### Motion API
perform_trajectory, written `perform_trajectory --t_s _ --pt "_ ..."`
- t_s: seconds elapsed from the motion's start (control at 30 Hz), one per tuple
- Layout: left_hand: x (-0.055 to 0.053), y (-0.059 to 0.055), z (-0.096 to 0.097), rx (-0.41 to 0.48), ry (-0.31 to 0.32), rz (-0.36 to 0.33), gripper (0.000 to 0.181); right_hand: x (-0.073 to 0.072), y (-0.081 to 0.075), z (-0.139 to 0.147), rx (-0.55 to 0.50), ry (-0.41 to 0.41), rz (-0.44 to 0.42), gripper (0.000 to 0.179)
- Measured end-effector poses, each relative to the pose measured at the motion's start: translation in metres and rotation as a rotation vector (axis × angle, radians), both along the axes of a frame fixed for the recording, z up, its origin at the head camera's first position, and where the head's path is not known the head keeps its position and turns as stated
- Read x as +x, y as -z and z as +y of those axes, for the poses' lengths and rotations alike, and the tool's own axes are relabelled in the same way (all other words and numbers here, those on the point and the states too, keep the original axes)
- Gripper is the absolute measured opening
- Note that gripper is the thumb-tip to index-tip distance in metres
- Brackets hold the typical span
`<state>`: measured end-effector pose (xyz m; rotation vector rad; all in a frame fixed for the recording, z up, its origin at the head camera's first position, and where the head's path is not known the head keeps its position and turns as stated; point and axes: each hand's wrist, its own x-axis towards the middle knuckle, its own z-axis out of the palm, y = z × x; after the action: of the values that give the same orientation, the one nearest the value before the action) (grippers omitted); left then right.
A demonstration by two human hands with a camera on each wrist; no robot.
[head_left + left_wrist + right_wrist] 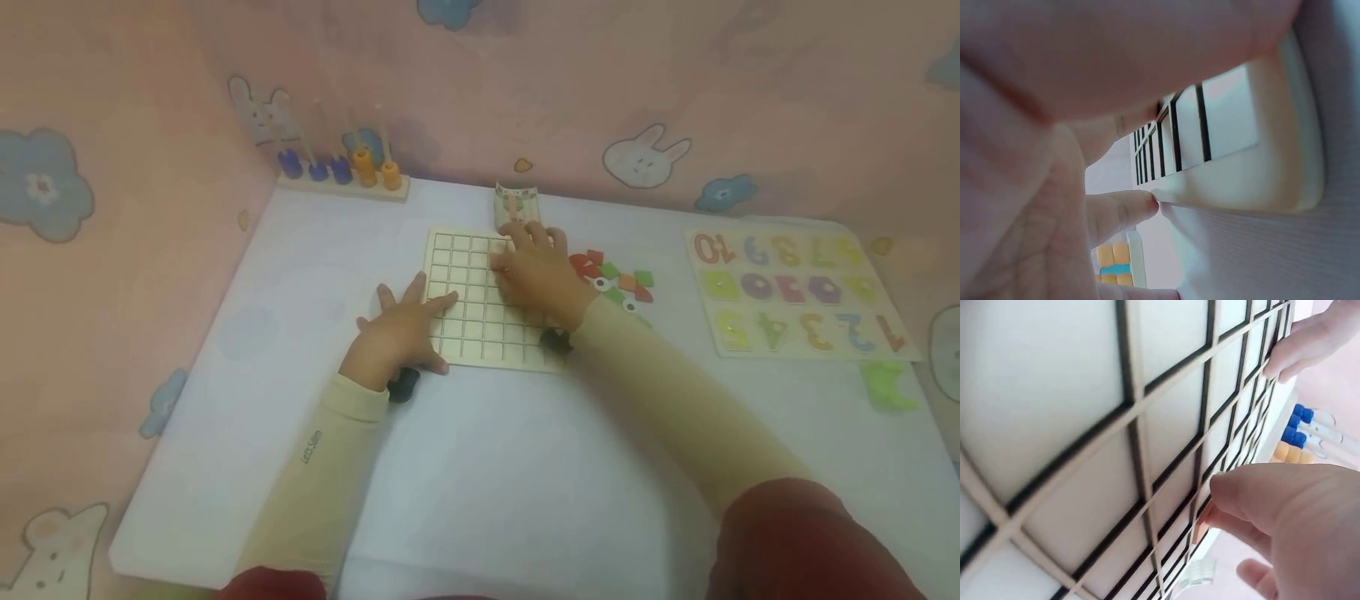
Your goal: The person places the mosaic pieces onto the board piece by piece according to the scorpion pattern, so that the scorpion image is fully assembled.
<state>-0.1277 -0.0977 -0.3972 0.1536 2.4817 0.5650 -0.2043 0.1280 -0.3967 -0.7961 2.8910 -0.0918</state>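
A pale wooden grid board (pixel 452 328) lies on the white table. Spread over its left edge is my left hand (pixel 393 337), fingers apart, steadying touch on the frame; the left wrist view shows its fingertips (pixel 1141 205) by the rim. Over the board's upper right part, my right hand (pixel 543 279) bends down with thumb and fingers close together. At those fingertips, the right wrist view shows a small orange tile (pixel 1200 531) at the grid, pinched and partly hidden by a finger. Right of this hand lie loose red, green and orange tiles (pixel 627 282).
Behind the board stands a small patterned card (pixel 516 202). A peg counter with blue and orange beads (pixel 341 190) is at the back left. On the right lie a number puzzle board (pixel 765 314) and a light green piece (pixel 888 386). A patterned pink wall (pixel 525 100) borders the table.
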Motion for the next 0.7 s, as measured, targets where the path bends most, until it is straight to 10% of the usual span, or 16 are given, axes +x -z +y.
perform_trajectory --t_s 0.7 --pt "0.004 0.002 0.002 -0.003 0.002 0.004 0.117 0.02 0.006 0.042 0.143 0.193 -0.277 0.083"
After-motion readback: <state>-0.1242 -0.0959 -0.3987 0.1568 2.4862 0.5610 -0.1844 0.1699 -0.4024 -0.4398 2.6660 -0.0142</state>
